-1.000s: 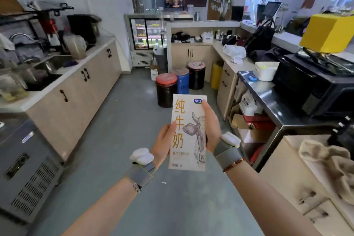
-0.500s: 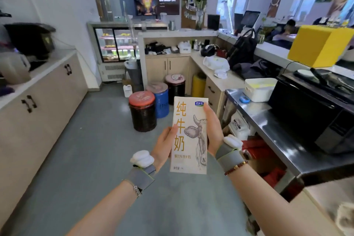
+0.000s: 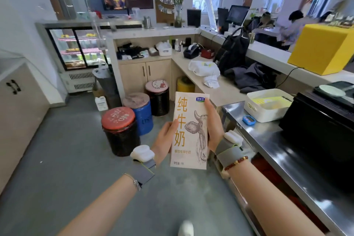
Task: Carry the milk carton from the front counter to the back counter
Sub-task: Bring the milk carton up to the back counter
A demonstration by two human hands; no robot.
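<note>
A tall cream milk carton (image 3: 188, 130) with orange characters and a cow drawing is held upright in mid-air over the grey floor. My left hand (image 3: 165, 138) grips its lower left edge. My right hand (image 3: 213, 126) wraps its right side, thumb near the top. Both wrists wear grey straps with white pods. A steel counter (image 3: 268, 140) runs along the right, close beside the carton. A beige counter (image 3: 214, 86) continues beyond it toward the far corner.
Three barrel stools stand ahead: red-topped (image 3: 119, 130), blue (image 3: 142, 115), pink-topped (image 3: 158, 99). On the steel counter sit a white tub (image 3: 268, 105), a blue timer (image 3: 249, 120) and a black appliance (image 3: 321, 120). Cabinets (image 3: 17, 113) line the left. A display fridge (image 3: 76, 50) stands at the back.
The view has swung right and moved forward along the aisle: the left counter has slid out of view, the stools and corner counter are nearer. Both hands still hold the carton upright.
</note>
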